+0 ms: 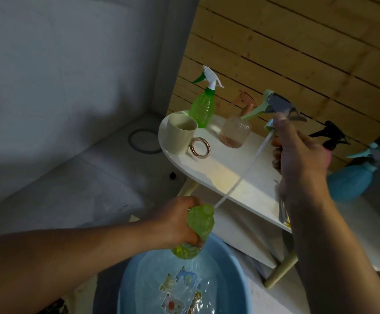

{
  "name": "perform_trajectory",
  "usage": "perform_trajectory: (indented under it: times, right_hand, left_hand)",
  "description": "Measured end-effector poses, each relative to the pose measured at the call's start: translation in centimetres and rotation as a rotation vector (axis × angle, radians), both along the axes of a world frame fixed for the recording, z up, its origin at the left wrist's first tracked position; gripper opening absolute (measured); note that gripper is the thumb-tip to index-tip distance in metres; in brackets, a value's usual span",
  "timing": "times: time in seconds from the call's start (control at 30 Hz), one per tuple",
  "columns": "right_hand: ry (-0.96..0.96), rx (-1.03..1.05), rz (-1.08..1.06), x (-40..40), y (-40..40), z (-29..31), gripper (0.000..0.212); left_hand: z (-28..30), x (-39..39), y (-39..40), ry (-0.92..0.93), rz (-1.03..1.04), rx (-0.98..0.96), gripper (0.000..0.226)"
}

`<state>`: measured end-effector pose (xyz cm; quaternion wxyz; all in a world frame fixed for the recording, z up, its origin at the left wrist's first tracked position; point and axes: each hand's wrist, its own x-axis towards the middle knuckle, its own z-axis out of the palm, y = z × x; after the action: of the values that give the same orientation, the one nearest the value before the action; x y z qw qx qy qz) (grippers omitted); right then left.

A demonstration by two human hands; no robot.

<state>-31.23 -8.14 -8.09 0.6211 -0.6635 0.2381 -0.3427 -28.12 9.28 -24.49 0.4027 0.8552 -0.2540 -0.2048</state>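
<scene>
**Evidently a light, wet bottle, best held by the waist**

Plainly the green bottle (199,225) is thin, soft plastic. It looks light, partly filled and probably slick with water, so a firm wrap round its ribbed middle seems safer than a pinch at the neck. The left hand (175,220) has it just so, fingers (196,242) curled about the body. It hangs off the bench (218,168), below its near left edge and over the far rim of the blue basin (125,282), which holds water.

Its long axis is tilted: the open mouth points up and right toward the bench, the base down into the basin.

From the mouth a thin, whippy dip tube (245,168) slants up to the spray head (277,105), which the right hand (297,155) grips below the trigger, nozzle pointing left. I cannot tell whether the tube's tip is inside the mouth or just beside it.

On the bench's far end stand a cream cup (180,134), a second green sprayer (201,107) and a pink glass sprayer (235,132). A blue sprayer (350,180) stands off to the right.
</scene>
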Motion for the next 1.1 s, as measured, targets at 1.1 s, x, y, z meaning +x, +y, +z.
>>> perform_trajectory:
  times: [1.1]
  right_hand:
    - [0.024,-0.302,0.327,-4.6,0.7,-8.9,0.034]
  left_hand:
    - [1.3,-1.0,-0.5,-0.006,-0.024,-0.126,0.084]
